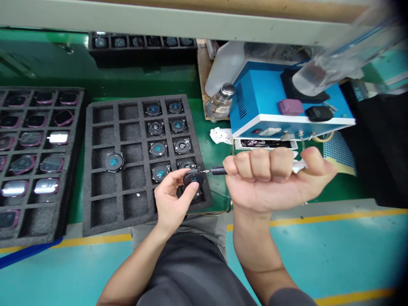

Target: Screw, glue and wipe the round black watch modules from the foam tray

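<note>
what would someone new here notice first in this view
Probably the raised right hand, closed in a fist around a dark slim tool whose tip is at the edge of a round watch part in the left hand. Next, the bright blue box beyond the right hand, with a purple watch-like piece on top. Then the grey foam tray at left-centre, its round pieces mostly in the two right-hand columns.
</note>
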The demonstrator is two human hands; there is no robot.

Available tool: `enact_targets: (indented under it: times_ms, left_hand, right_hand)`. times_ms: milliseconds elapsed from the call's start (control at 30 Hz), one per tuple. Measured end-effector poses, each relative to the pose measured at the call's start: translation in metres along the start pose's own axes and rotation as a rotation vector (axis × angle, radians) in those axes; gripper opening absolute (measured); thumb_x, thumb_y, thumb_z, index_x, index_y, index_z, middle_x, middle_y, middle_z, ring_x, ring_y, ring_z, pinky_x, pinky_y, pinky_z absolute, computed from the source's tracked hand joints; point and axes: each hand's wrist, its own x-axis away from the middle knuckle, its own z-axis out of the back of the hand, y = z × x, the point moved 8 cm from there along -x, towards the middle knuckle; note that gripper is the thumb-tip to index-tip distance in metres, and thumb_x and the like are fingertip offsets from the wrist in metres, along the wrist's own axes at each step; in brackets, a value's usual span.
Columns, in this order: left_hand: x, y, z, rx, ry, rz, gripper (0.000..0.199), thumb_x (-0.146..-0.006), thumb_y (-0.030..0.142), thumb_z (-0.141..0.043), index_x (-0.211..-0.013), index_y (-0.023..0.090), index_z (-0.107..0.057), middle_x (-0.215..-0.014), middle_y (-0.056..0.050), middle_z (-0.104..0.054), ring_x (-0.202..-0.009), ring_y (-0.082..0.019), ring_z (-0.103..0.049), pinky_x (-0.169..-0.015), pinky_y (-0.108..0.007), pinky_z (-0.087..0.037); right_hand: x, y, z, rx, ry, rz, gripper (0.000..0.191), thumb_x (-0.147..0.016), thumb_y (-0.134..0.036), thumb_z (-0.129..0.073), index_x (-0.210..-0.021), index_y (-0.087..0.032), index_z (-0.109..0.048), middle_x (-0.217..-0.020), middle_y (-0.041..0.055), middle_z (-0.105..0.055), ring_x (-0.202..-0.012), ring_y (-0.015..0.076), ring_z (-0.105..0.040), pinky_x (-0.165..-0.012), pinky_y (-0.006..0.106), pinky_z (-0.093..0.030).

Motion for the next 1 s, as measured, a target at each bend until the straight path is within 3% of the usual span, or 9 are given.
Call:
enact_targets:
  times_ms: [667,867,1000]
  left_hand:
    - [0.0,-0.005,0.003,0.047,0.006,0.005,0.03,-0.076,0.024,-0.083,-0.103,0.018,-0.074,-0.094,-0.006,-0.077,-0.085,-0.016,-0.072,-0.08,-0.025,-0.057]
    - [-0.002,-0.007,0.005,0.165,-0.014,-0.016,0.028,-0.078,0.02,-0.082,-0.105,0.021,-0.075,-0.091,-0.003,-0.075,-0.08,-0.012,-0.068,-0.076,-0.021,-0.054]
    - [-0.002,-0.007,0.006,0.172,-0.004,-0.007,0.028,-0.078,0.022,-0.082,-0.105,0.02,-0.074,-0.092,-0.004,-0.075,-0.08,-0.013,-0.068,-0.074,-0.022,-0.054]
  right_hand:
    - [0.004,-0.003,0.008,0.029,-0.009,0.007,0.059,-0.093,-0.053,-0.044,-0.051,-0.021,-0.02,-0.041,-0.0064,-0.011,-0.038,0.0094,-0.011,-0.045,0.032,-0.024]
    - [0.007,-0.011,0.008,0.019,-0.001,0.013,0.067,-0.09,-0.072,-0.042,-0.051,-0.021,-0.022,-0.042,-0.0063,-0.013,-0.04,0.0095,-0.011,-0.045,0.032,-0.022]
    - [0.007,-0.016,0.006,0.01,0.026,0.037,0.068,-0.091,-0.073,-0.043,-0.051,-0.021,-0.023,-0.043,-0.0071,-0.012,-0.042,0.0091,-0.008,-0.044,0.032,-0.02]
